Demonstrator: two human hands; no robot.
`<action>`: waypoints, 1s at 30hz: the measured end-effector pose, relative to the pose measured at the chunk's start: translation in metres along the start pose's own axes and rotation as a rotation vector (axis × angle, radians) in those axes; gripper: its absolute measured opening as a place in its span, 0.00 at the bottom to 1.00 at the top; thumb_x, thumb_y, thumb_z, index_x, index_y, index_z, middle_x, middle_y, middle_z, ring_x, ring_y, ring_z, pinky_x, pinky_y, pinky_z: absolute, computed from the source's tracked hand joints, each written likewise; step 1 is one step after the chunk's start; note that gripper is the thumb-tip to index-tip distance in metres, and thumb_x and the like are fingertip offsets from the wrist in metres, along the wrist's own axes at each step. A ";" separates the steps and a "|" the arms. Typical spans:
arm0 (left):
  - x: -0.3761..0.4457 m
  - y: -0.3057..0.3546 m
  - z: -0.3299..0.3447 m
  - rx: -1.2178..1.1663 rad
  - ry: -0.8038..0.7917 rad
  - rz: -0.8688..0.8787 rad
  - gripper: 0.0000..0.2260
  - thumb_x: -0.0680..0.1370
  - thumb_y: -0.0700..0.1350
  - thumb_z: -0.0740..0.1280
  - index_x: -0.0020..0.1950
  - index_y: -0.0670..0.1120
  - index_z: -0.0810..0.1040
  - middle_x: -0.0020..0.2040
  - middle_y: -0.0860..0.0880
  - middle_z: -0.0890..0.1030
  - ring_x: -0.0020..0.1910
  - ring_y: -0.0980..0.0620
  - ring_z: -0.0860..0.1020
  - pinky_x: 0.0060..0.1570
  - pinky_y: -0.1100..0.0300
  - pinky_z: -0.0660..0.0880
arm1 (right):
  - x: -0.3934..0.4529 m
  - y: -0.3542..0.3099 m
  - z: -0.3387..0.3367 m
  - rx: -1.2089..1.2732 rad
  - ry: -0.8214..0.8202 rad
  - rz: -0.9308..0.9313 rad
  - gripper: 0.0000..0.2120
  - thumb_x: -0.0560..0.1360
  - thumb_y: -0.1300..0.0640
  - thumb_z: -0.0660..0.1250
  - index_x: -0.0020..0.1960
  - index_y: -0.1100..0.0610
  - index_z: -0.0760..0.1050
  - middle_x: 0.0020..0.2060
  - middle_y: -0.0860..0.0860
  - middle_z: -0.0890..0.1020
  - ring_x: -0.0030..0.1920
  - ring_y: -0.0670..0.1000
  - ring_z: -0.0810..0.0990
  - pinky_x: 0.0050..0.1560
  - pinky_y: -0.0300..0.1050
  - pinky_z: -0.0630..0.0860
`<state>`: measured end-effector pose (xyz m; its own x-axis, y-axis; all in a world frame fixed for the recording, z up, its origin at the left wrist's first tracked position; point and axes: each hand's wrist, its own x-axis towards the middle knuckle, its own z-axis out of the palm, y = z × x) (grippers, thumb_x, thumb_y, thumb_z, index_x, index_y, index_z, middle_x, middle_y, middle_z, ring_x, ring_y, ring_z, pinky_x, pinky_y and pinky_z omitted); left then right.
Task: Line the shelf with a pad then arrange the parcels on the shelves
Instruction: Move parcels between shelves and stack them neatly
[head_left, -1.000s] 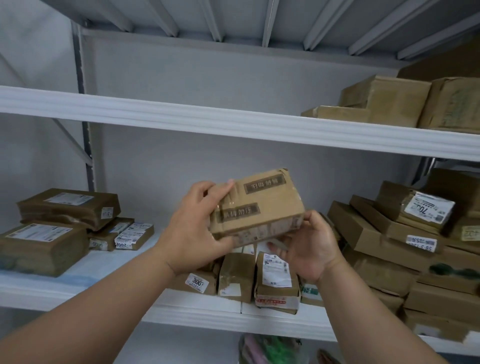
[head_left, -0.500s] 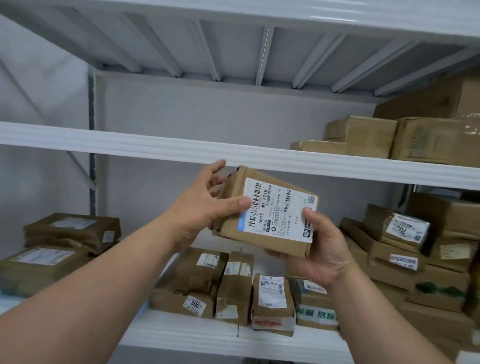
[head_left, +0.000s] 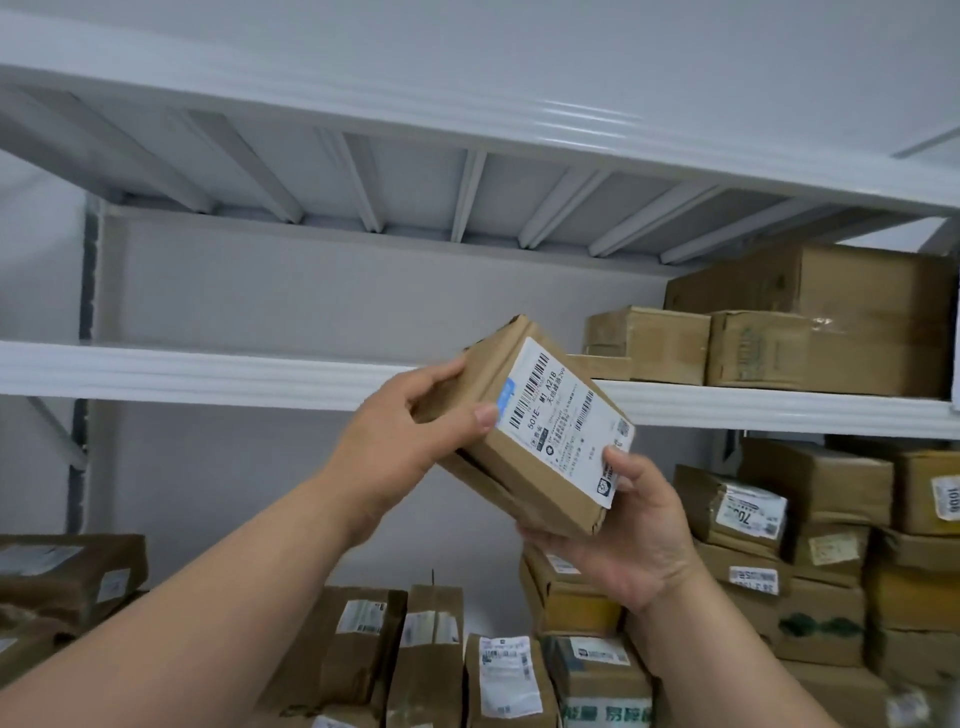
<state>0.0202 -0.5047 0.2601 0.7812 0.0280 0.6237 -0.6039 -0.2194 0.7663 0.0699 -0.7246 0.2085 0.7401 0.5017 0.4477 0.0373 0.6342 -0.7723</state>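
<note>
Parcel (head_left: 540, 426), a small brown carton with a white shipping label facing the camera, is being held tilted in mid-air, level with the front edge of the middle shelf (head_left: 208, 371). Left hand (head_left: 400, 447) is gripping its left end, thumb lying on the label edge. Right hand (head_left: 628, 535) is cupping its lower right corner, fingers curling beneath. Stacked cartons (head_left: 810, 332) are sitting on the shelf's right end.
</note>
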 end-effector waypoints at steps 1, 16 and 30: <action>0.009 0.003 -0.002 -0.048 0.031 0.006 0.29 0.59 0.64 0.75 0.59 0.58 0.82 0.60 0.56 0.82 0.59 0.55 0.79 0.65 0.51 0.73 | 0.004 -0.004 0.004 -0.029 -0.018 -0.018 0.38 0.64 0.49 0.78 0.72 0.52 0.72 0.68 0.59 0.76 0.65 0.62 0.74 0.65 0.63 0.65; 0.136 0.035 0.011 -0.491 0.264 -0.329 0.24 0.72 0.66 0.70 0.55 0.48 0.80 0.46 0.48 0.81 0.44 0.47 0.81 0.41 0.51 0.80 | 0.063 -0.035 0.047 -1.098 0.385 -0.591 0.63 0.53 0.33 0.79 0.74 0.29 0.39 0.77 0.41 0.52 0.77 0.43 0.54 0.76 0.55 0.60; 0.188 0.030 0.096 0.065 0.144 0.021 0.30 0.78 0.66 0.60 0.77 0.55 0.63 0.77 0.50 0.60 0.74 0.46 0.65 0.70 0.46 0.63 | 0.096 -0.122 -0.006 -1.117 0.657 -0.791 0.50 0.67 0.43 0.77 0.77 0.37 0.46 0.65 0.44 0.60 0.66 0.47 0.65 0.66 0.49 0.66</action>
<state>0.1640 -0.5997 0.3851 0.7347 0.1611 0.6589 -0.6049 -0.2841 0.7439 0.1405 -0.7575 0.3426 0.4340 -0.2780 0.8569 0.8074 -0.3020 -0.5069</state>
